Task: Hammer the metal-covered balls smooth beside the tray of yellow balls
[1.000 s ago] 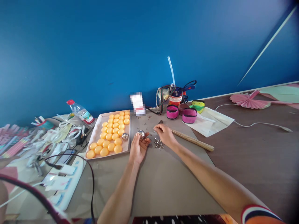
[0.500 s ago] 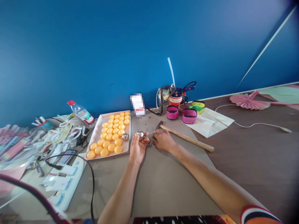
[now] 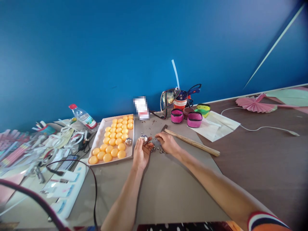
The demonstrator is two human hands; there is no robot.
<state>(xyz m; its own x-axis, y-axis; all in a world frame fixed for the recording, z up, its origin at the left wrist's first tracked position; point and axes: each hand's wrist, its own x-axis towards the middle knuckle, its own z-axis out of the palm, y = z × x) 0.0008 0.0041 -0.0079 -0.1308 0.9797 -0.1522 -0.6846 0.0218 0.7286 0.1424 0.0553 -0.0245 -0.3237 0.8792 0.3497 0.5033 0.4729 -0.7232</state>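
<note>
My left hand (image 3: 141,156), palm up, has its fingers closed round a shiny silver ball (image 3: 144,139) with a bumpy surface. Just to its right, my right hand (image 3: 167,143) makes a pinch above the table. What its fingertips hold, if anything, is too small to name. Small dark, shiny pieces (image 3: 161,150) lie scattered below and between the hands. Behind my right hand rests a hammer (image 3: 196,143) with a wooden handle. A shallow tray (image 3: 98,136) on the left bears rows of orange balls (image 3: 108,149) and a second silver ball (image 3: 128,141).
Pink bands (image 3: 194,120) and a cup (image 3: 180,104) of tools stand at the back. White sheets (image 3: 216,128) lie right of them. Leftward are a tilted bottle (image 3: 84,118), cluttered strips, a power strip (image 3: 72,189) and a cable (image 3: 95,179).
My right hand has lifted slightly from the small pieces and drawn into a pinch, uncovering more of them. My left hand keeps the silver ball in nearly the same place.
</note>
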